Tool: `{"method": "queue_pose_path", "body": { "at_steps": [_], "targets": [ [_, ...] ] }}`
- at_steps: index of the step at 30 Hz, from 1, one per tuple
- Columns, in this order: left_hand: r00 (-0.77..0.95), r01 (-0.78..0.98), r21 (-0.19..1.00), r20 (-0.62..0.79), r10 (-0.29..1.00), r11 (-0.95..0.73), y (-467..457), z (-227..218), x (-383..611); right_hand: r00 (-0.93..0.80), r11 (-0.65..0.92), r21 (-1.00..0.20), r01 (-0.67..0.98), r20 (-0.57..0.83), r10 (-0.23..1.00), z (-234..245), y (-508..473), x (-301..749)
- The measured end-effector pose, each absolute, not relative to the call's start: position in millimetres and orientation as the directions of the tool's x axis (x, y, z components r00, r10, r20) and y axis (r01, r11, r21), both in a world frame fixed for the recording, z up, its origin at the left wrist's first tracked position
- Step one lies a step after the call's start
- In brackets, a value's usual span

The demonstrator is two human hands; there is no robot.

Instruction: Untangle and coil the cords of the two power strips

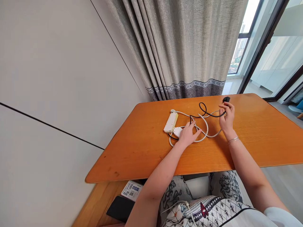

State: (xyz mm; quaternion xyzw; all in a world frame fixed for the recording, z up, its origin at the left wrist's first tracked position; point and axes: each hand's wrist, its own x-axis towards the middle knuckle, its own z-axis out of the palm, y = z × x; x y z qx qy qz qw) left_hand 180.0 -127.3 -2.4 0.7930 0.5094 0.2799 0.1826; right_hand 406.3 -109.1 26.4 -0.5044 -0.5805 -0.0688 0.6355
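My right hand point(227, 119) is raised above the table, its fingers closed on a black power cord just below its black plug point(226, 99). From that hand the black cord point(211, 115) loops left across the table. My left hand point(187, 135) rests low over the tangle, thumb and fingers apart, touching the cords. Partly under it sits a white rounded plug or adapter point(177, 131). Beside this lies a white power strip point(170, 122), with a white plug point(173, 111) at its far end. A white cord point(207, 126) curls between my hands, crossing the black one.
The orange-brown wooden table point(132, 151) has rounded corners. A grey curtain point(189, 47) hangs behind it, with a white wall point(59, 78) on the left. Below the near left edge are a black flat object point(120, 208) and a white printed box point(132, 190).
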Motion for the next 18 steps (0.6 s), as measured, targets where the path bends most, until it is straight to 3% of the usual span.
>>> {"method": "queue_pose_path", "body": {
  "at_steps": [4,9,18],
  "targets": [
    [0.303,0.659,0.632,0.273,0.913,-0.408,-126,-2,180,0.423,0.313,-0.655,0.688,0.712,0.560,21,-98,438],
    [0.267,0.569,0.694,0.350,0.898,-0.440,-122,-6,178,0.576,0.128,-0.844,0.521,0.459,0.676,3,-85,470],
    [0.043,0.353,0.779,0.540,0.841,-0.518,-110,6,161,0.589,-0.002,-0.818,0.575,0.412,0.696,12,-92,471]
  ]
}}
